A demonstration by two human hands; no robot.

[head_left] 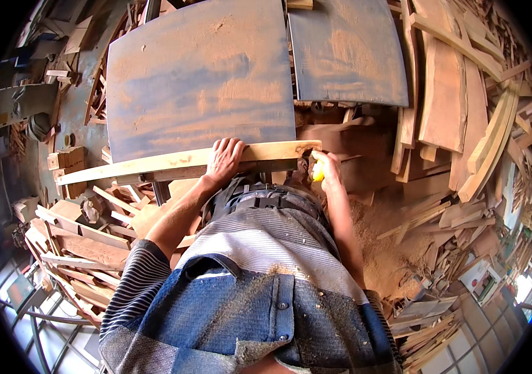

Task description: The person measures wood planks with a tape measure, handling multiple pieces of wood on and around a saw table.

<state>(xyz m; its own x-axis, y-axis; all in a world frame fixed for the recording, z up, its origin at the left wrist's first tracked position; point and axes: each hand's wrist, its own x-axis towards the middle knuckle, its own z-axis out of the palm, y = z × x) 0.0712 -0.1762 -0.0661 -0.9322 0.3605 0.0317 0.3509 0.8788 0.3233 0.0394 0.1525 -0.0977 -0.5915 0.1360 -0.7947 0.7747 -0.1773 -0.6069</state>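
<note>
A long, pale wooden plank (172, 161) lies along the near edge of a dusty metal tabletop (204, 75), just in front of my body. My left hand (224, 160) grips the plank right of its middle, fingers bent over its far side. At the plank's right end, which has a dark knotty patch, my right hand (331, 169) is closed around a small bright yellow object (318, 171). The fingers cover most of that object, so its kind does not show.
A second metal tabletop (350, 56) stands beyond a narrow gap on the right. Wide boards (445, 100) are stacked at far right. Offcuts (85, 240) pile up at left, with wooden blocks (68, 163) above them. Sawdust (378, 249) covers the ground at right.
</note>
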